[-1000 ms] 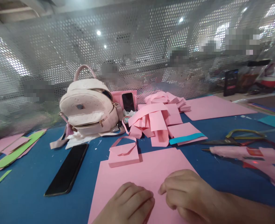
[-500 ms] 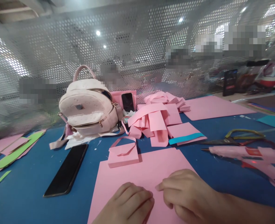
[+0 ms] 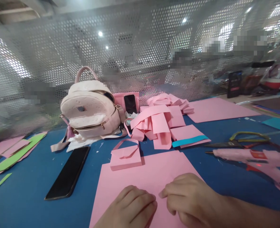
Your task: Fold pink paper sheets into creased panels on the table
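Observation:
A large pink paper sheet (image 3: 140,172) lies flat on the blue table near me. My left hand (image 3: 130,207) rests on its near part with the fingers curled under, knuckles up. My right hand (image 3: 189,196) presses on the sheet just to the right, fingers bent and closed, the thumb tip pointing at the left hand. What, if anything, either hand pinches is hidden. A small folded pink paper bag (image 3: 125,155) with a strip handle sits at the sheet's far left corner.
A black phone (image 3: 68,172) lies left of the sheet. Behind are a pink backpack (image 3: 90,109), a heap of folded pink paper pieces (image 3: 161,122) and another pink sheet (image 3: 218,109). Scissors (image 3: 239,142) and a pink glue gun (image 3: 249,156) lie right. Green and pink scraps (image 3: 14,152) lie far left.
Almost nothing has moved. My right hand's thumb has shifted very slightly over the sheet; my left hand stays put.

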Tool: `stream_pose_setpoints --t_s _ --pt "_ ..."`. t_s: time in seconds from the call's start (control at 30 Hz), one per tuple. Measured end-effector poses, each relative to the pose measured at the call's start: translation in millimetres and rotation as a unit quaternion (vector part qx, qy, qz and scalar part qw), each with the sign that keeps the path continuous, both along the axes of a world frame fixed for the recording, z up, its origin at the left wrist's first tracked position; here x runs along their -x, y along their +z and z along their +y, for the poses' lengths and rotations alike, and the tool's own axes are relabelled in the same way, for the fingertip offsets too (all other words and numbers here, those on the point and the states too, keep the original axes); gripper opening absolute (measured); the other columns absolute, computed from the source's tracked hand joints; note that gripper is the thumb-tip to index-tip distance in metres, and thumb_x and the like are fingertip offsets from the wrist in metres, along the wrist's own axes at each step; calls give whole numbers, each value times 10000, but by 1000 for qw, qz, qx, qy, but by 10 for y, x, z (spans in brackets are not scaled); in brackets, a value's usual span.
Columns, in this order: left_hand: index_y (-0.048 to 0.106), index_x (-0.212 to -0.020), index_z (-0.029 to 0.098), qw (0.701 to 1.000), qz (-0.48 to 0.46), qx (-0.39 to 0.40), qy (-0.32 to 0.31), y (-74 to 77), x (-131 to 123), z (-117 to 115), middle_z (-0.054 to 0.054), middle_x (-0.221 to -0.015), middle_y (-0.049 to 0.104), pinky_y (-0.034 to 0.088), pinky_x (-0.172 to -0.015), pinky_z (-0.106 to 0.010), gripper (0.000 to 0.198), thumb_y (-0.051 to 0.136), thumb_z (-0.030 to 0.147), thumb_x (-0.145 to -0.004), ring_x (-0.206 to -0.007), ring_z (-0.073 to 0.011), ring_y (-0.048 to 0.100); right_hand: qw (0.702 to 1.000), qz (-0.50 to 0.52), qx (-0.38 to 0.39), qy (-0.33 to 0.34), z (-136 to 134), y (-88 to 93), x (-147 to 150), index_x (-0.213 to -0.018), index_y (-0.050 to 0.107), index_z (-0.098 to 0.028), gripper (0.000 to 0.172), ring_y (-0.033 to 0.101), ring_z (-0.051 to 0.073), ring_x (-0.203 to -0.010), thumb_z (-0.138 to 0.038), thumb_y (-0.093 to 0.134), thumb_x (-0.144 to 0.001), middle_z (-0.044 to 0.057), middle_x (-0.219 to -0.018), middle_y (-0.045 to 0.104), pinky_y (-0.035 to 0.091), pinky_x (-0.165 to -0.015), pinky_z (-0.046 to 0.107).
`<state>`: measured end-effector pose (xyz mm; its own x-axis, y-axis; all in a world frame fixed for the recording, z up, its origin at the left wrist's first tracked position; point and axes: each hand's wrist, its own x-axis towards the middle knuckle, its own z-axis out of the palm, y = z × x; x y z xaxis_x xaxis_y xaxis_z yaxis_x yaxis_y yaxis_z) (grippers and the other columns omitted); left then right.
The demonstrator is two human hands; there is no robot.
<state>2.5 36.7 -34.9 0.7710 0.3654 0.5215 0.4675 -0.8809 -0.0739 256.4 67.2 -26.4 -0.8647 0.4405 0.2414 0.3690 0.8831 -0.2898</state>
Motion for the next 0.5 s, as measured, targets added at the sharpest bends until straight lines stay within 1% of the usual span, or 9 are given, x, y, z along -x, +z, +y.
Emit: stream_pose_setpoints --t_s 0.13,0.37,0.5 --pt "669 -1108 96 1000 -2 4 -1 -3 3 0 -72 -1049 738 559 -854 -304 275 413 175 -1045 -928 -166 667 1000 28 11 3 -14 -7 -1 -843 610 -225 241 624 184 -765 -169 380 -888 46 -882 707 454 -795 321" --pt "672 -1093 96 1000 -8 0 0 10 -3 0 -69 -1042 740 567 -840 -309 270 418 171 -1043 -918 -165 672 999 35 -7 21 4 7 -1 -873 622 -220 243 634 203 -850 -181 384 -905 68 -960 708 460 -834 335" --pt "678 -1074 106 1000 -12 -8 3 34 -21 9 -60 -1020 752 567 -827 -294 269 414 144 -1039 -890 -155 678 999 35 -14 9 9 -2 4 -870 628 -223 233 636 202 -850 -167 403 -897 66 -967 713 462 -835 334"
